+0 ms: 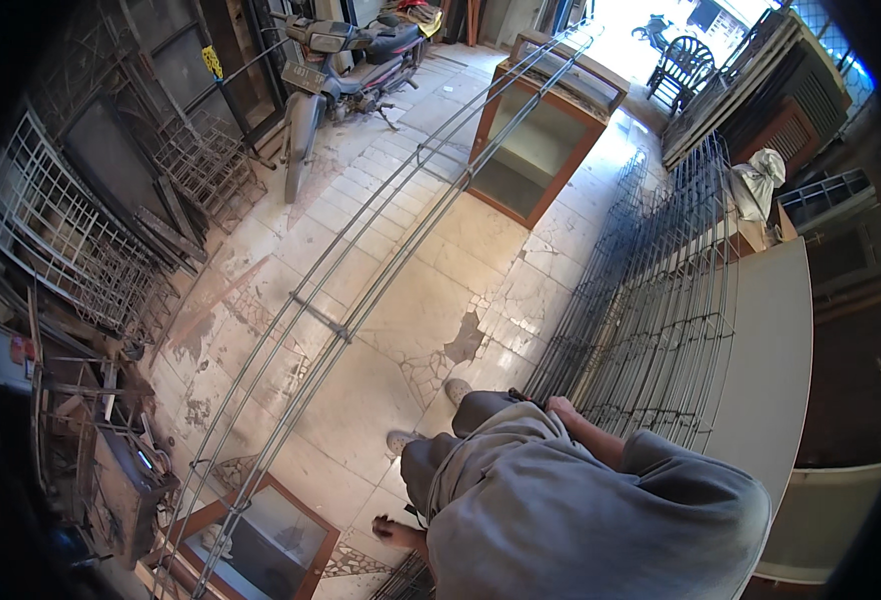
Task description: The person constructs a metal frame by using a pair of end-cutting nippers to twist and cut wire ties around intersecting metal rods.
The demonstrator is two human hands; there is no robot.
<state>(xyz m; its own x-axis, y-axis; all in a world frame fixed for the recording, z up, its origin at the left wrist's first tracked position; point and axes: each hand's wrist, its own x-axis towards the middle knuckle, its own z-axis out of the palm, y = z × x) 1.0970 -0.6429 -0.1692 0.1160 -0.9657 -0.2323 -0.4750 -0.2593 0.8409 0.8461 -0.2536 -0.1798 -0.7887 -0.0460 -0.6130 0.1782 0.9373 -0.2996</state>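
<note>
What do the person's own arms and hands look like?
The left hand and right hand wear no gloves. A loose, plain grey sleeve stops short of the right forearm, which is bare. I can't make out the left sleeve.

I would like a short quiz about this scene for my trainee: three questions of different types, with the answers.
1. The long rod frame passes over: A) two plastic chairs; B) two brown-framed cabinets; C) two ladders.
2. True or false: the person's left hand touches this frame.
3. Fill in: the motorcycle stands in the upper ____ part of the picture.

Key: 1. B. 2. False; the left hand is apart from it. 3. Left.
</note>
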